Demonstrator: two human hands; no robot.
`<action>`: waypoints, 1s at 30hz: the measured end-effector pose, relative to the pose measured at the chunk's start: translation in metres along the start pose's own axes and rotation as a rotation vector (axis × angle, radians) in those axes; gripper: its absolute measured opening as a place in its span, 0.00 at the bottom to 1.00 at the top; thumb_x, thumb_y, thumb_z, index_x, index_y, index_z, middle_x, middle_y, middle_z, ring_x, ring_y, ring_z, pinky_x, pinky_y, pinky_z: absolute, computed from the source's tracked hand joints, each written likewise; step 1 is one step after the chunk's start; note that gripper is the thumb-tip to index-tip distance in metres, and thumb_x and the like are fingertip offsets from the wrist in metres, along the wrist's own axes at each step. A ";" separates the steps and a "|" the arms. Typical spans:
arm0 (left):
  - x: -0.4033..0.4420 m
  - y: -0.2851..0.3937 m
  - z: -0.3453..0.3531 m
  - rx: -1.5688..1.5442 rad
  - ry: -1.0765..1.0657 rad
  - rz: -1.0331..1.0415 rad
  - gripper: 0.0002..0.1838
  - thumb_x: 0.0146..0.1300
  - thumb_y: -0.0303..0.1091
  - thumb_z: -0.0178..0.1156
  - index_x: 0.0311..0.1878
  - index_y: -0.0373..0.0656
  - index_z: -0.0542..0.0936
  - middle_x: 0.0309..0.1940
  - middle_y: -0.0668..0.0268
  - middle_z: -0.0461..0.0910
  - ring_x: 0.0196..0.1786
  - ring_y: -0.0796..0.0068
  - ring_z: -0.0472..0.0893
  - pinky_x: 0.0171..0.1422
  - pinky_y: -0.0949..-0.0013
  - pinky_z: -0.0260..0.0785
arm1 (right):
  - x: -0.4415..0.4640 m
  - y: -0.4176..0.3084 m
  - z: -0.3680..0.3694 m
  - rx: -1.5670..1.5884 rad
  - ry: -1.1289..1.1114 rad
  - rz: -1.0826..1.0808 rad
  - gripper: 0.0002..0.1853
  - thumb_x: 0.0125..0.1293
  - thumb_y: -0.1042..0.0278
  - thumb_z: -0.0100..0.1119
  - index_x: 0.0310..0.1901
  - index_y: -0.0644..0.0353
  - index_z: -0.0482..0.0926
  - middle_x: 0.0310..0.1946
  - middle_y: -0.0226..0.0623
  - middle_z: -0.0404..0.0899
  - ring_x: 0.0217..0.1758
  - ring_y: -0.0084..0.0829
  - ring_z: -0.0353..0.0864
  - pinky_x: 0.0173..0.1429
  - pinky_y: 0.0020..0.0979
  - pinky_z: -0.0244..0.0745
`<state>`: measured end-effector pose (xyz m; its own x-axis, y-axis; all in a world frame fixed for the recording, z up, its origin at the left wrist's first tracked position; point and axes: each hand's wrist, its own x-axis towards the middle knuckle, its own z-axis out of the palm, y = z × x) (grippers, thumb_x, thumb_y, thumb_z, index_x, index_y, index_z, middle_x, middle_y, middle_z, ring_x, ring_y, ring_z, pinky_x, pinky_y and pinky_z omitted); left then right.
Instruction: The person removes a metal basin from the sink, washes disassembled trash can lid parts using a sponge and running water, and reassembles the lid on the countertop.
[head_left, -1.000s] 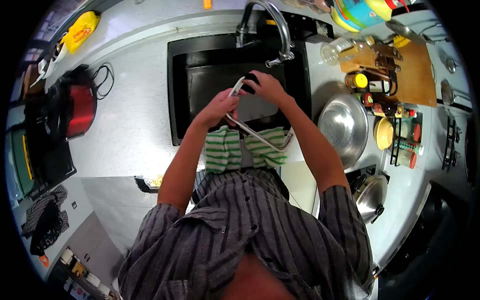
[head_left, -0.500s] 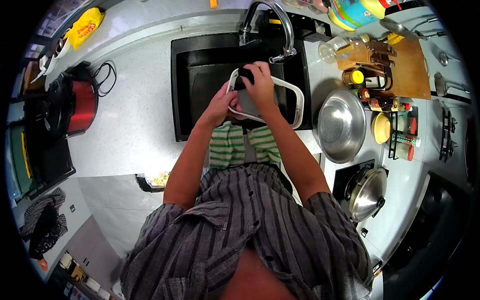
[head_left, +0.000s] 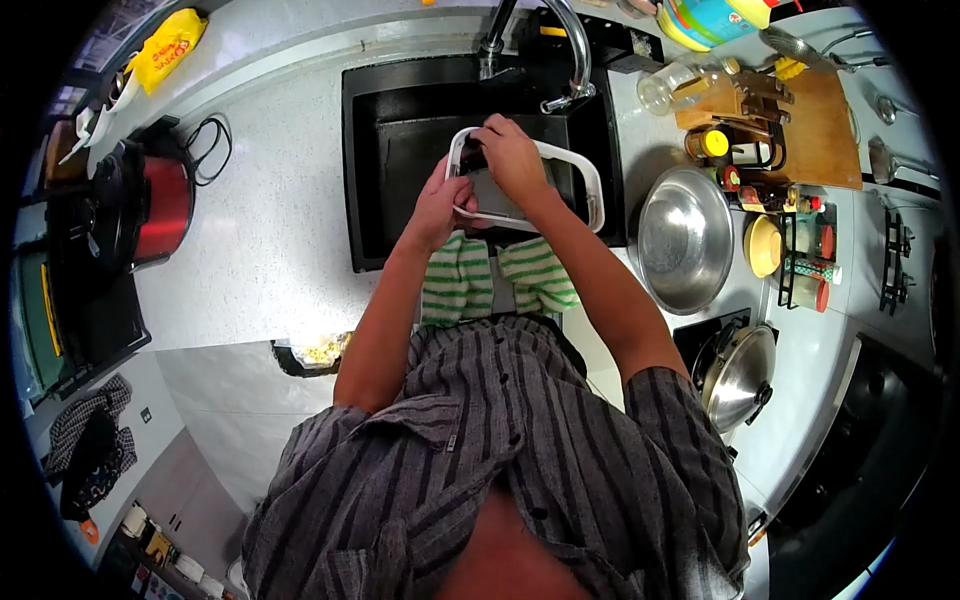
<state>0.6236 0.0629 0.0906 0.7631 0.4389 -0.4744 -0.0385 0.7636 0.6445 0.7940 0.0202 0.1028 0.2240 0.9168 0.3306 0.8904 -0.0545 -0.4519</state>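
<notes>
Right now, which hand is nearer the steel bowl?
Right. The right hand is left of the steel bowl, over the white frame; the left hand is farther left, gripping the frame's left end.

Yellow bag (head_left: 167, 50): red lettering, illegible | yellow-and-blue container (head_left: 708, 22): label print, unreadable | readable text: none

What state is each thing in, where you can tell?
White-rimmed rounded rectangular item: held at the black sink.
Left hand: closed on its rim.
Right hand: closed on a small black item.
Curved chrome faucet: no water stream visible.
Round silver metal basin: open side up.
Domed silver pan lid: knob side up.
Jar with yellow lid: closed.
</notes>
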 end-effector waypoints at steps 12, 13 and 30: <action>0.010 0.003 -0.007 0.033 -0.054 0.037 0.29 0.71 0.29 0.48 0.75 0.54 0.61 0.26 0.74 0.68 0.31 0.80 0.75 0.35 0.60 0.85 | 0.003 0.008 0.002 0.190 -0.019 -0.049 0.10 0.58 0.75 0.63 0.43 0.55 0.84 0.38 0.39 0.80 0.47 0.45 0.81 0.52 0.42 0.78; 0.005 0.000 -0.006 0.046 -0.043 0.017 0.29 0.71 0.29 0.48 0.76 0.54 0.60 0.26 0.74 0.68 0.31 0.80 0.75 0.34 0.60 0.85 | -0.001 0.003 0.006 0.248 -0.023 -0.037 0.11 0.58 0.75 0.63 0.43 0.55 0.84 0.37 0.38 0.79 0.47 0.45 0.81 0.53 0.42 0.78; 0.005 0.026 0.002 0.106 0.022 0.073 0.31 0.71 0.28 0.49 0.77 0.53 0.60 0.25 0.74 0.66 0.29 0.80 0.74 0.31 0.64 0.82 | 0.003 -0.014 0.008 0.379 -0.001 -0.036 0.14 0.59 0.76 0.61 0.47 0.54 0.86 0.40 0.38 0.79 0.48 0.45 0.79 0.58 0.42 0.75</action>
<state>0.6279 0.0841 0.1068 0.7463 0.5024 -0.4365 -0.0242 0.6759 0.7366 0.7795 0.0267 0.1034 0.1947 0.9157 0.3517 0.6881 0.1281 -0.7143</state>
